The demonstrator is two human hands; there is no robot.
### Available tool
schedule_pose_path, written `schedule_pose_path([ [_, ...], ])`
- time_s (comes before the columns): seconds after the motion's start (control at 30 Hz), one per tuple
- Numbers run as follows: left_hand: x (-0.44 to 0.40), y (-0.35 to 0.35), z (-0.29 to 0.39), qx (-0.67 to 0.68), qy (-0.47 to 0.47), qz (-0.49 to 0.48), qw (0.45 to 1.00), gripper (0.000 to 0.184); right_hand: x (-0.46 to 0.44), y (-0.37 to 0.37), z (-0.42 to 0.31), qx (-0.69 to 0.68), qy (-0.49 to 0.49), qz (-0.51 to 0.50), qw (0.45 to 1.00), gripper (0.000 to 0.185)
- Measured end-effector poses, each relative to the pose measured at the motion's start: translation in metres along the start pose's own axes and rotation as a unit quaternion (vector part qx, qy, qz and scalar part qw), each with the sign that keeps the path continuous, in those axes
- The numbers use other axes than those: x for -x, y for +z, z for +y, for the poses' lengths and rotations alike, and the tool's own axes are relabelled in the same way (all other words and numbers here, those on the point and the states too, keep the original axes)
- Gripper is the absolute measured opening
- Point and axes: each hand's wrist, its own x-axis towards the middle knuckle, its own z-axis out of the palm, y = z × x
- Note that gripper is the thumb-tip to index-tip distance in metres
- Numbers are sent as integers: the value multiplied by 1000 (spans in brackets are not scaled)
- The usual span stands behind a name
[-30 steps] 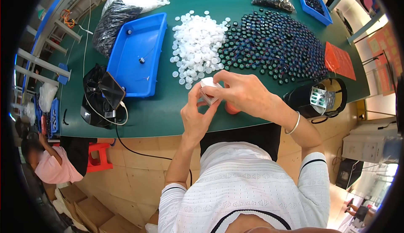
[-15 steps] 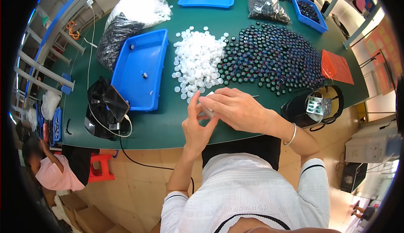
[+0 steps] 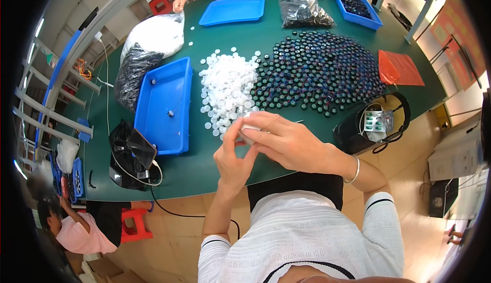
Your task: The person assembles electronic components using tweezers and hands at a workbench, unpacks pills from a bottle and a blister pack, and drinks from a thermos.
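My left hand [image 3: 234, 155] and my right hand [image 3: 294, 140] meet just above the table's near edge. Between their fingertips they hold a small white plastic piece [image 3: 248, 128], largely covered by the fingers. Right behind them lies a heap of round white plastic caps [image 3: 227, 81]. To the right of it spreads a wide mass of small dark round parts with green faces and thin red and blue wires [image 3: 317, 70]. A thin metal rod [image 3: 299, 122] shows beside my right hand.
On the left a blue tray [image 3: 188, 109] holds a few small parts, beside a black bag with a phone [image 3: 141, 147]. A white bag [image 3: 156, 35] is touched by another person's hand [image 3: 179, 4]. A black container [image 3: 345, 129] stands right, near a red plastic sheet [image 3: 401, 68].
The view has shifted, so the table's contents sit further left. The other person's hand has moved, and the white bag's open end looks drawn up. My hands keep nearly the same grip.
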Motion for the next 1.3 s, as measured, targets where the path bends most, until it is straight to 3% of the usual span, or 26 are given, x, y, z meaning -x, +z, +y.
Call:
schedule_pose_path([
  [0.23, -13, 4, 28, -55, 94, -44, 993, 59, 15, -31, -5, 28, 1, 83, 996, 53],
  [0.3, -14, 5, 34, -10, 71, -60, 996, 62, 19, -40, -9, 29, 5, 99, 995, 31],
  [0.43, -19, 25, 64, 108, 68, -90, 988, 66, 34, -78, -20, 35, 36, 71, 996, 23],
  [0.5, -18, 36, 75, 163, 61, -146, 974, 80, 46, -109, -26, 11, 64, 12, 998, 23],
  [0.57, -19, 57, 90, 241, 27, -182, 953, 91, 62, -134, -25, 42, 77, 73, 993, 38],
  [0.6, -27, 67, 97, 216, 91, -191, 953, 99, 71, -156, -25, 80, 93, 119, 985, 43],
  [0.67, -34, 79, 99, 201, 121, -207, 950, 100, 90, -206, -26, 156, 150, 186, 958, 48],
  [0.7, -32, 86, 96, 224, 113, -191, 949, 89, 101, -225, -24, 233, 172, 180, 940, 51],
  [0.73, -30, 88, 93, 224, 109, -190, 950, 89, 114, -234, -22, 211, 207, 180, 938, 47],
  [0.8, -24, 86, 84, 130, 74, -253, 956, 71, 131, -238, -15, 173, 268, 170, 933, 43],
  [0.83, -19, 92, 84, 143, 58, -212, 965, 58, 138, -233, -10, 154, 295, 160, 929, 43],
  [0.93, -9, 75, 75, 105, 35, -221, 969, 61, 149, -210, 8, 170, 287, 91, 938, 45],
  [0.97, -3, 71, 70, 129, 29, -171, 976, 53, 148, -203, 15, 146, 273, 76, 948, 42],
  [1.03, 5, 54, 54, 123, 37, -57, 990, 54, 151, -187, 26, 104, 293, 37, 950, 35],
  [1.13, 14, 28, 31, 39, 51, 56, 996, 64, 146, -184, 31, 120, 305, 14, 945, 37],
  [1.17, 17, 18, 24, 18, 50, 37, 998, 69, 144, -184, 30, 132, 306, 53, 941, 36],
  [1.23, 33, 19, 18, -30, -34, 51, 998, 78, 133, -185, 20, 206, 282, 97, 932, 34],
  [1.3, 54, 17, 5, -19, -128, 6, 992, 90, 129, -166, -2, 173, 249, 135, 943, 34],
])
